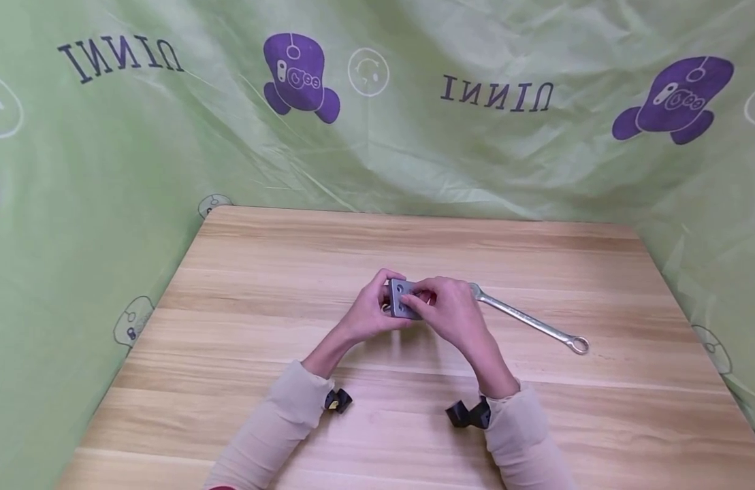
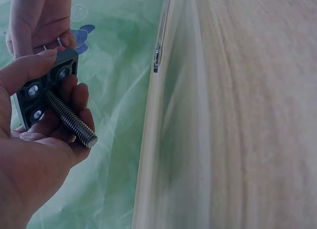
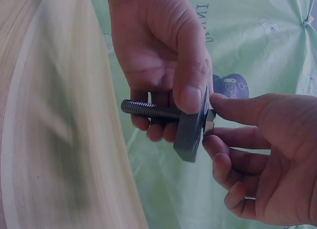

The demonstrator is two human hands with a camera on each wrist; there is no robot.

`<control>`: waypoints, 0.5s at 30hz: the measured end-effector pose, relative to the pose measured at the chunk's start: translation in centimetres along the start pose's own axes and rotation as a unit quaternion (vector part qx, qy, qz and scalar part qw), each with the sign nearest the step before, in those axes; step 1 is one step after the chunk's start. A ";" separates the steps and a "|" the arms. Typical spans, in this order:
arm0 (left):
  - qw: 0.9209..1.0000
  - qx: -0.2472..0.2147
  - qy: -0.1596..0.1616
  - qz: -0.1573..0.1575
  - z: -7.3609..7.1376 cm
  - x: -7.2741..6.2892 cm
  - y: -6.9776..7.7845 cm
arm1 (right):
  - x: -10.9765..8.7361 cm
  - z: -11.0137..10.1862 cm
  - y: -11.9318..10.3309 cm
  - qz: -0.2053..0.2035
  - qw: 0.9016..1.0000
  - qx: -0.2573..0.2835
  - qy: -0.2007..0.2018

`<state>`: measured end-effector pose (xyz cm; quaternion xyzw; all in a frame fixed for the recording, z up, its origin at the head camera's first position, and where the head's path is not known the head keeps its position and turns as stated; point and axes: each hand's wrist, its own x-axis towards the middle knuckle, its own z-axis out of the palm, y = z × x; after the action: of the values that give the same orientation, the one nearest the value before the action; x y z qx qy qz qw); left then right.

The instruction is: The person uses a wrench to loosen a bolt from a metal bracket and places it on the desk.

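Note:
Above the middle of the table, my left hand (image 1: 366,314) grips a dark grey square plate (image 1: 396,305) with several holes, thumb on one edge and fingers behind. A threaded bolt (image 2: 72,121) passes through the plate, and its shank sticks out on the left hand's side. In the right wrist view, the hex head (image 3: 209,125) lies against the plate's other face. My right hand (image 1: 455,309) pinches that head between thumb and index finger, its other fingers curled loosely. From the head view, the right fingers hide the bolt head.
A combination wrench (image 1: 530,318) lies on the wooden table (image 1: 279,252), just right of my right hand, its ring end pointing toward the right front. Green printed cloth (image 1: 402,156) hangs behind and beside the table. Black wrist devices (image 1: 468,414) sit at both sleeve cuffs.

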<state>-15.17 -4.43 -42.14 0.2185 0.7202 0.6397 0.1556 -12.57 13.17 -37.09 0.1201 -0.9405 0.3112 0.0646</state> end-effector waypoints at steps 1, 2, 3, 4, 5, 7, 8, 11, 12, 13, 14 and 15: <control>1.000 0.000 0.001 0.002 0.0 0.0 0.0 | 0.0 0.0 -0.1 0.000 1.000 0.000 -0.001; 1.000 -0.001 0.002 0.004 0.0 0.0 0.0 | 0.0 0.0 -0.1 -0.001 1.000 0.001 -0.003; 1.000 -0.004 0.002 0.004 0.0 -0.1 0.1 | 0.0 0.0 -0.2 -0.002 1.000 0.001 -0.004; 1.000 -0.007 0.002 0.005 -0.1 -0.1 0.1 | 0.0 0.0 -0.2 -0.004 1.000 0.002 -0.005; 1.000 -0.009 0.003 0.006 -0.1 -0.1 0.1 | 0.0 -0.1 -0.2 -0.006 1.000 0.003 -0.006; 1.000 -0.017 0.006 0.008 -0.2 -0.2 0.0 | -0.1 -0.1 -0.2 -0.014 1.000 0.008 -0.010; 1.000 -0.020 0.007 0.009 -0.2 -0.2 0.0 | -0.1 -0.2 -0.2 -0.019 1.000 0.010 -0.012; 1.000 -0.024 0.008 0.012 -0.3 -0.1 -0.1 | -0.2 -0.3 -0.1 -0.036 0.999 0.021 -0.018; 1.000 -0.024 0.008 0.014 -0.3 -0.1 -0.1 | -0.2 -0.4 -0.1 -0.041 0.999 0.025 -0.021; 1.000 -0.022 0.009 0.014 -0.3 -0.1 -0.1 | -0.3 -0.5 -0.1 -0.046 0.998 0.029 -0.024; 1.000 -0.019 0.009 0.014 -0.3 -0.1 0.0 | -0.3 -0.6 0.0 -0.049 0.998 0.034 -0.027; 1.000 -0.017 0.008 0.014 -0.4 -0.1 0.0 | -0.3 -0.6 0.0 -0.052 0.997 0.040 -0.031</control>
<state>-15.30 -4.76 -42.09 0.2210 0.7075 0.6556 0.1441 -12.23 13.60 -36.68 0.1805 -0.9214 0.3408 0.0468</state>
